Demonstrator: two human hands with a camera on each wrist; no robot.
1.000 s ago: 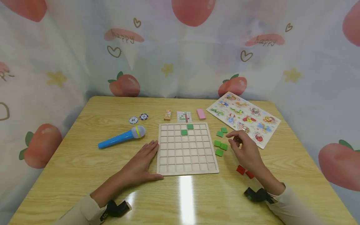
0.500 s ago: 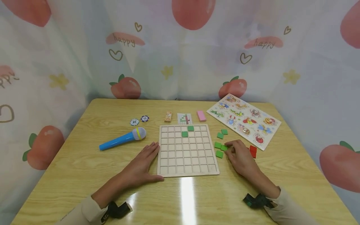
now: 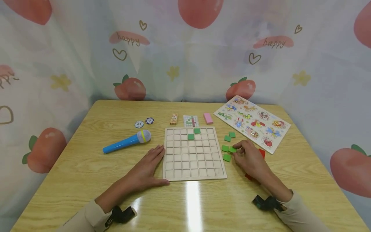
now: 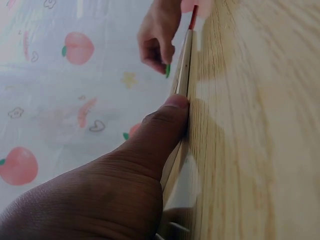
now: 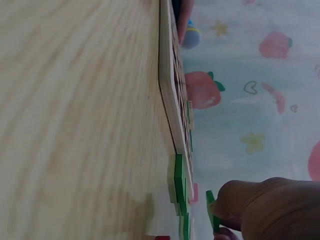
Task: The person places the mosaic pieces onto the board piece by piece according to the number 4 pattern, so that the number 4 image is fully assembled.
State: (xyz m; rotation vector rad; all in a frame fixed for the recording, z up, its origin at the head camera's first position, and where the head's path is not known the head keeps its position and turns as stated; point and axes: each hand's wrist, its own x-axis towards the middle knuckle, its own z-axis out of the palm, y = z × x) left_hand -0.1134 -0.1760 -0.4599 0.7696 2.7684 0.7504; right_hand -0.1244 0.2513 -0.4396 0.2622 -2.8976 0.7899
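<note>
A wooden grid board lies in the middle of the table, with two green tiles in its top rows. My left hand rests flat on the table against the board's left edge, and its thumb touches the board's rim. Just right of the board, my right hand pinches a green tile, which stands tilted on edge. Several loose green tiles lie around it.
Red tiles lie by my right hand. A blue toy microphone and two chips lie on the left. Behind the board are a small orange block, a pattern card and a pink block. An animal puzzle board lies at the far right.
My right hand came down from above the table to the loose green tiles and took hold of one. A red tile now lies to its right. The left hand has not moved.
</note>
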